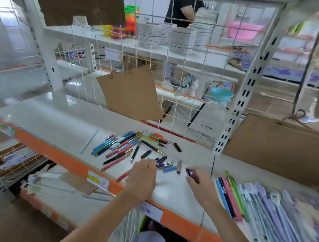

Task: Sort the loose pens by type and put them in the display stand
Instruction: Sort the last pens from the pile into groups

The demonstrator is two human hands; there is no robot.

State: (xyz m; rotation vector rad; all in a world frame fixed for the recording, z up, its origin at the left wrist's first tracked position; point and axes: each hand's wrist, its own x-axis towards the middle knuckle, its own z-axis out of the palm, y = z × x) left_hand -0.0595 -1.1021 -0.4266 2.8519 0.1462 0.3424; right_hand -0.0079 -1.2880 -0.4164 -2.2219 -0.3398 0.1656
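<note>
Nearest you, your right hand (199,180) is pinching a dark blue pen (188,172) at its fingertips, while your left hand (144,173) is curling its fingers onto a purple pen (163,165) lying on the white shelf (57,122). Just beyond, the loose pens (125,146) are lying scattered across that shelf. Judging by their look, they are handling light, stiff and a little slick, so you are best gripping each mid-barrel.

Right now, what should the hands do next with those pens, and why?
Probably the right hand should lay its dark blue pen piece down with matching ones, since it already pinches it. The left hand is at a purple pen, and the loose pile on the white shelf looks mixed.
</note>
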